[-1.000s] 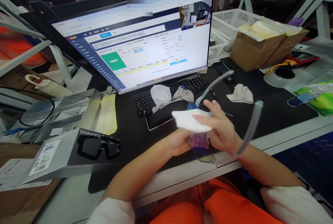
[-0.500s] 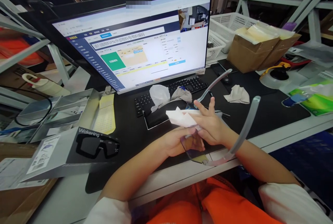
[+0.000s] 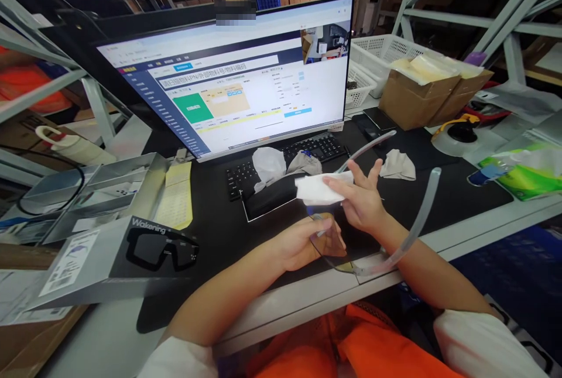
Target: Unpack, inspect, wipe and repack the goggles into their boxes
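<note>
My left hand (image 3: pixel 307 242) is closed on a pair of glasses (image 3: pixel 420 217), its fingers pinching the frame near the middle. The glasses have pale translucent temples, both unfolded; one lens hangs below my fingers and the rest is partly hidden by my hands. Between thumb and fingers of my right hand (image 3: pixel 365 201) is a folded white tissue (image 3: pixel 319 189), held just above my left hand; two fingers of that hand are raised. A black pouch-like item (image 3: pixel 270 198) with a pale edge lies beyond them on the black desk mat (image 3: pixel 219 249).
Crumpled cloths (image 3: pixel 268 166) lie on the keyboard (image 3: pixel 239 178), below a large monitor (image 3: pixel 246 97). A grey cloth (image 3: pixel 397 165) lies to the right. At left are a "Wakening" box (image 3: pixel 109 267) and a divided tray (image 3: pixel 149 182); cardboard boxes (image 3: pixel 413 100) stand at back right.
My right hand has lifted the tissue up and away from my left hand, opening a gap between them. The left hand keeps its hold on the glasses. The view has shifted slightly.
</note>
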A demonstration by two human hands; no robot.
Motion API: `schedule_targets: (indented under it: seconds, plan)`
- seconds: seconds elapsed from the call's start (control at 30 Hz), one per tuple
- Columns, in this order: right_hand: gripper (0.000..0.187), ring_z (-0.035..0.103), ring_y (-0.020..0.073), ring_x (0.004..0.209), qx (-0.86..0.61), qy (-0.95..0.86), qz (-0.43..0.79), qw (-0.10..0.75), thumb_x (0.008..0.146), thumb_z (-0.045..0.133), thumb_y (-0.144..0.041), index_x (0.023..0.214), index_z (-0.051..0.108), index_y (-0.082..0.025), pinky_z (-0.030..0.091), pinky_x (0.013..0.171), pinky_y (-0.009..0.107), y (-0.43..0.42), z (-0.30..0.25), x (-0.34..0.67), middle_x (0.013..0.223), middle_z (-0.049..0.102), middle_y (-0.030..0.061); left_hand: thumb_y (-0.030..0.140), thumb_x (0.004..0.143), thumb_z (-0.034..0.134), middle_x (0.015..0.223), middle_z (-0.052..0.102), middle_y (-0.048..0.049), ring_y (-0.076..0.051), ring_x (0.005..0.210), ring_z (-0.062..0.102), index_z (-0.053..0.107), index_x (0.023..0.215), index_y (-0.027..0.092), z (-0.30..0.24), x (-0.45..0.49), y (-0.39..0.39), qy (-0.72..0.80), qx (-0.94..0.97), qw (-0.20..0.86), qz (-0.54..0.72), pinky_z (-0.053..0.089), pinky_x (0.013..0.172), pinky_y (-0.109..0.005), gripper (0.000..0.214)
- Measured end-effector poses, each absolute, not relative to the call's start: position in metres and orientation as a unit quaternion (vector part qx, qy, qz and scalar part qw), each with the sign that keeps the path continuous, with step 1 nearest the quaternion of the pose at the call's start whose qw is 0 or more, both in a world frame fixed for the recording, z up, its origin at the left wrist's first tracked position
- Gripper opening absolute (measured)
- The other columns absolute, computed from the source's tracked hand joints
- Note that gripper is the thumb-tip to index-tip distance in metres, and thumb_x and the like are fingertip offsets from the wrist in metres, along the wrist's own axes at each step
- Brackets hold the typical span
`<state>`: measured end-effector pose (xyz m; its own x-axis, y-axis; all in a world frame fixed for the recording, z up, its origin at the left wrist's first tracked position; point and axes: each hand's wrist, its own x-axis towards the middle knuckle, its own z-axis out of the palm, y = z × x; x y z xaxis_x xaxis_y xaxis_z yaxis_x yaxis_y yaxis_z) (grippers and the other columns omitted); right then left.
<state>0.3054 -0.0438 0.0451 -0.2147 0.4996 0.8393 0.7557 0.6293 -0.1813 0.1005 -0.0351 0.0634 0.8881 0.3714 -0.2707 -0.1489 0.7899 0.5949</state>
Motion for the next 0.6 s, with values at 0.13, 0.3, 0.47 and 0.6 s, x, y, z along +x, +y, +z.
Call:
schedule_targets:
  seconds: [0.13,0.3,0.47,0.6]
  plan:
    - [0.037,0.053,0.0291,0.140,-0.459,-0.583,-0.055,0.668,0.103,0.040,-0.024,0.131,0.063,-0.030,0.024,0.125,0.062,-0.046,0.048,0.305,0.129,0.072,0.0045,0.040,0.071,0.090,0.083,0.076,-0.0090,-0.019,0.077,0.073,0.071,0.092,0.011,0.063,0.097,-0.028,0.184,0.306,0.915,0.186,0.058,0.082,-0.034,0.041]
    - [0.034,0.054,0.0272,0.139,-0.427,-0.608,0.003,0.669,0.102,0.043,-0.022,0.129,0.064,-0.027,0.043,0.118,0.051,-0.062,0.054,0.295,0.138,0.067,0.0067,0.040,0.066,0.094,0.086,0.078,-0.0107,-0.021,0.078,0.074,0.074,0.097,0.012,0.064,0.095,-0.023,0.172,0.323,0.909,0.200,0.058,0.080,-0.032,0.046]
    - [0.039,0.040,0.0247,0.150,-0.365,-0.795,0.060,0.482,0.103,0.040,-0.019,0.136,0.060,-0.022,0.026,0.127,0.056,-0.066,0.057,0.285,0.142,0.064,0.0103,0.031,0.054,0.100,0.098,0.078,-0.0092,-0.021,0.084,0.072,0.074,0.113,0.016,0.066,0.098,-0.016,0.185,0.348,0.883,0.254,0.057,0.082,-0.032,0.066]
    - [0.039,0.038,0.0235,0.151,-0.336,-0.803,0.110,0.480,0.103,0.042,-0.017,0.136,0.059,-0.024,0.021,0.127,0.059,-0.061,0.053,0.282,0.141,0.065,0.0098,0.027,0.052,0.100,0.095,0.077,-0.0092,-0.020,0.085,0.072,0.078,0.099,0.013,0.066,0.096,-0.007,0.243,0.360,0.856,0.281,0.056,0.086,-0.030,0.054]
